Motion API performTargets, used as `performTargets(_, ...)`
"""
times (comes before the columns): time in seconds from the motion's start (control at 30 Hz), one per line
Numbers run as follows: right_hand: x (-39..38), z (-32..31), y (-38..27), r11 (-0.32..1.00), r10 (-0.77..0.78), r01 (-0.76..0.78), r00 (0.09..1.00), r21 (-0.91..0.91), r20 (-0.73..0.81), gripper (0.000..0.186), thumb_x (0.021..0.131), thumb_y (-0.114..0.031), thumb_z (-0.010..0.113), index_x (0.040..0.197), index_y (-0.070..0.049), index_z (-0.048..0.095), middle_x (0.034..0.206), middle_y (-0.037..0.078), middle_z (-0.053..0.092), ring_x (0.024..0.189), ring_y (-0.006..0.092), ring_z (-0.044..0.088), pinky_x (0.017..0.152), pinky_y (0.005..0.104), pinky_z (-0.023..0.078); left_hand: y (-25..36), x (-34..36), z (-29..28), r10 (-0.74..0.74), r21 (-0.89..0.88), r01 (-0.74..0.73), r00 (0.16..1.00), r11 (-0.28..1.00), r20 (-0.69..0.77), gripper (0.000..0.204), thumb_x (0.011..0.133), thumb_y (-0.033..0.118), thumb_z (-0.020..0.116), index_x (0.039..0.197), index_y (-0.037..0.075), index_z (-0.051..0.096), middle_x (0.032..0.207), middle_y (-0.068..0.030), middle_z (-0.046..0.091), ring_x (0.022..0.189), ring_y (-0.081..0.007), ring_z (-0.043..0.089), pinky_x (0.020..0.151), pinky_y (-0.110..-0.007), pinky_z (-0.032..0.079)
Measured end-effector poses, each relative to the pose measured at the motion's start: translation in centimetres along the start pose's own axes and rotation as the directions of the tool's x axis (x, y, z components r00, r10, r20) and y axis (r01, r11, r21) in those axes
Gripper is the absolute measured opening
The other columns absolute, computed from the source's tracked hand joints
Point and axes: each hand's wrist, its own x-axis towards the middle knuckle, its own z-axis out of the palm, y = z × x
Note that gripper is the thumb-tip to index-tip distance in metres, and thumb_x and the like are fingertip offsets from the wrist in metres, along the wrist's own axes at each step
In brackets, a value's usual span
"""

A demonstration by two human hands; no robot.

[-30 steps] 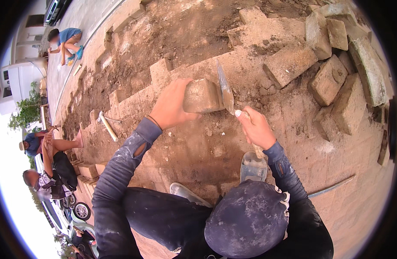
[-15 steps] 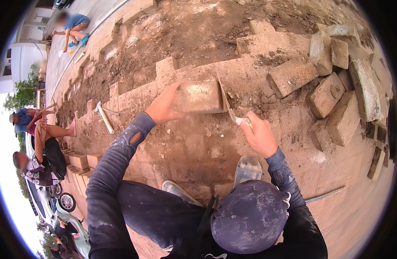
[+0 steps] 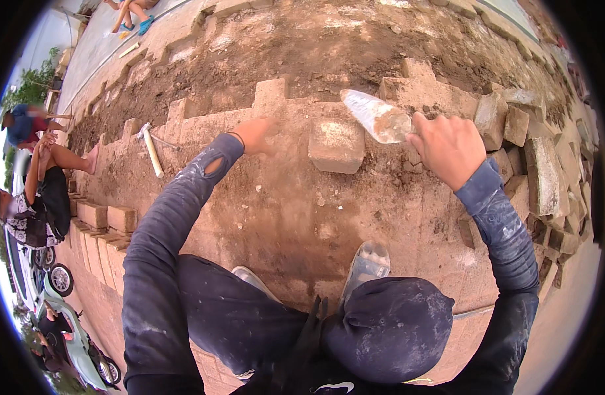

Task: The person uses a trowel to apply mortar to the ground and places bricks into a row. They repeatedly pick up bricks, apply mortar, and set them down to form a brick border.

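A paving brick (image 3: 336, 146) with a pale, dusty top sits in front of me, in the brown soil beside the laid pavers. My right hand (image 3: 452, 148) is closed round the handle of a trowel, most of which the fingers hide. The trowel's blade (image 3: 376, 117), shiny toward its tip and dirt-stained near the hand, points to the upper left, just right of the brick. Left of the brick is my left hand (image 3: 256, 136), apart from it. Its fingers, slightly blurred, reach out with nothing in them.
A hammer (image 3: 151, 150) with a pale handle lies at the left. Loose bricks (image 3: 542, 171) are heaped on the right, and more pavers (image 3: 108, 220) are stacked on the left. A stepped edge of laid pavers (image 3: 271, 95) borders bare soil. Several people sit or crouch at the left.
The trowel has swung from upright against the brick's right side to up and right, tilting over. My left hand has drawn away from the brick. The view has shifted a little.
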Motion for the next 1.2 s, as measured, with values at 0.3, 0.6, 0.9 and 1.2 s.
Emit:
performTargets(0.3,-4.5,4.0,-1.7,0.956,0.269,-0.276,0.96,0.102,0.078,0.036,0.097,-0.043,0.061,0.095,-0.007,0.058,0.069,0.024,0.063,0.07,0.0452,0.064,0.06,0.0543,0.048,10.6,0.1,-1.1,0.419,0.153,-0.392,0.873,0.907,-0.251,0.124,0.053,0.054,0.092,0.148,-0.001,0.033,0.14,-0.0233,0.046,0.132,-0.0374,0.045,0.113,-0.046,0.036)
performTargets(0.6,-15.8,7.4,-2.6,0.427,0.479,-0.635,0.763,0.644,0.434,0.037,0.105,-0.039,0.051,0.095,-0.004,0.052,0.084,0.009,0.043,0.074,0.019,0.043,0.066,0.0344,0.033,11.7,-5.6,2.4,0.274,0.171,-0.219,0.841,0.961,-0.466,0.092,0.053,0.036,0.09,0.125,-0.004,0.049,0.114,-0.0188,0.06,0.111,-0.0371,0.06,0.091,-0.045,0.049)
performTargets(0.9,-15.7,9.0,-3.9,0.01,0.595,-0.599,0.647,0.8,0.477,0.038,0.105,-0.037,0.055,0.078,-0.015,0.039,0.067,-0.007,0.027,0.055,0.0034,0.027,0.049,0.0258,0.022,0.7,-25.8,-2.5,-0.327,-0.164,0.284,0.843,0.945,-0.427,0.095,0.057,0.035,0.086,0.134,-0.002,0.046,0.12,-0.02,0.061,0.108,-0.0382,0.063,0.089,-0.046,0.053)
performTargets(1.2,-6.8,8.3,-13.7,0.098,0.445,-0.715,0.653,0.692,0.612,0.041,0.102,-0.046,0.055,0.077,-0.018,0.038,0.052,-0.004,0.032,0.038,0.0077,0.031,0.035,0.026,0.024,-16.5,-40.4,1.9,-0.714,-0.163,0.729,0.554,0.664,-0.428,0.096,0.057,0.04,0.086,0.135,0.0,0.047,0.12,-0.0214,0.062,0.106,-0.0399,0.064,0.089,-0.046,0.053)
